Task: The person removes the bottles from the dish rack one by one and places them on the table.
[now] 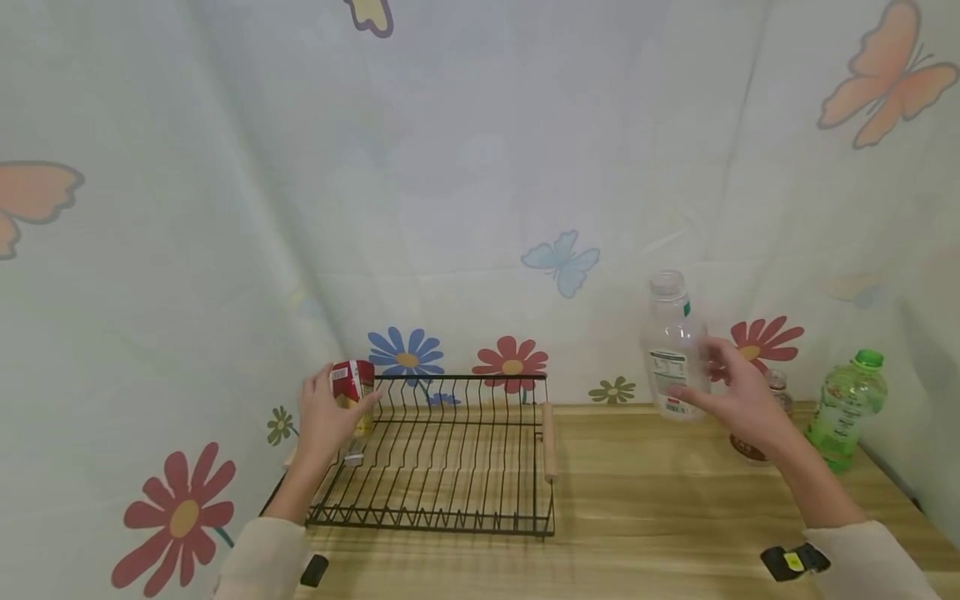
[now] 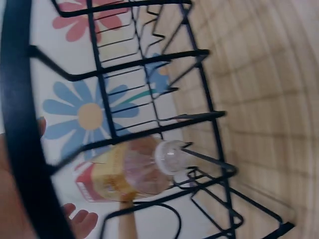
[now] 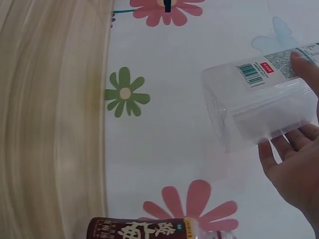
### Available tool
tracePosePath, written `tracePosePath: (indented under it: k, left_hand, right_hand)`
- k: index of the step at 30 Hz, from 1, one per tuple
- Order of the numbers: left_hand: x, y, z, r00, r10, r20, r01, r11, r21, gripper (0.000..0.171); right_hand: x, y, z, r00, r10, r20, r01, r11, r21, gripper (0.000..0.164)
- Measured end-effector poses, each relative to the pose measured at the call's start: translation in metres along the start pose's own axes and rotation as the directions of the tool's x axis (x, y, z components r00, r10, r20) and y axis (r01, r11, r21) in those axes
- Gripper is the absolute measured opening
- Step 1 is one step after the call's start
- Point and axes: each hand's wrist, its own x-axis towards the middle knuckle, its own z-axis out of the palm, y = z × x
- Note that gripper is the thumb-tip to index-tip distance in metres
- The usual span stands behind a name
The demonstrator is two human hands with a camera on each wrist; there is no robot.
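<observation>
A bottle with a red and yellow label (image 1: 352, 383) stands neck down in the left end of a black wire dish rack (image 1: 450, 527). My left hand (image 1: 326, 412) is beside its upturned base, thumb and fingers spread apart; the left wrist view shows fingertips (image 2: 82, 222) near the bottle (image 2: 124, 172), seemingly off it. On the right, my right hand (image 1: 738, 396) grips a clear plastic bottle (image 1: 671, 358) by its side, thumb in front and fingers behind. This bottle is lifted above the table, mouth up and uncapped, with a printed label.
Behind my right hand stands a bottle with a dark red-brown label (image 3: 139, 229). A green bottle (image 1: 843, 412) with a green cap is at the table's right edge. The rack has wooden handles (image 1: 549, 442). A flower-printed curtain (image 1: 480, 208) hangs behind the wooden table (image 1: 622, 500).
</observation>
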Motion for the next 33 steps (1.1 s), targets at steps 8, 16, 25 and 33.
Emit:
tracePosePath:
  k: [8, 16, 25, 33]
  left_hand:
    - [0.002, -0.017, 0.007, 0.996, -0.068, 0.049, 0.068, 0.998, 0.005, 0.113]
    - [0.002, -0.022, 0.013, 0.992, -0.078, 0.097, 0.079, 0.997, 0.002, 0.11]
    - [0.0, -0.017, 0.021, 0.988, -0.125, 0.088, 0.12, 0.991, 0.055, 0.105]
    - [0.005, -0.024, 0.026, 0.991, -0.114, 0.065, 0.108, 0.99, 0.088, 0.1]
  right_hand:
    - [0.0, 0.024, 0.002, 0.998, 0.047, 0.031, -0.049, 0.997, 0.067, 0.079]
    - [-0.003, 0.053, 0.012, 0.996, 0.08, 0.03, -0.083, 0.988, 0.132, 0.092]
    - [-0.011, 0.077, 0.02, 0.983, 0.178, 0.039, -0.181, 0.976, 0.12, 0.099]
    - [-0.022, 0.094, 0.024, 0.968, 0.234, 0.091, -0.243, 0.964, 0.104, 0.103]
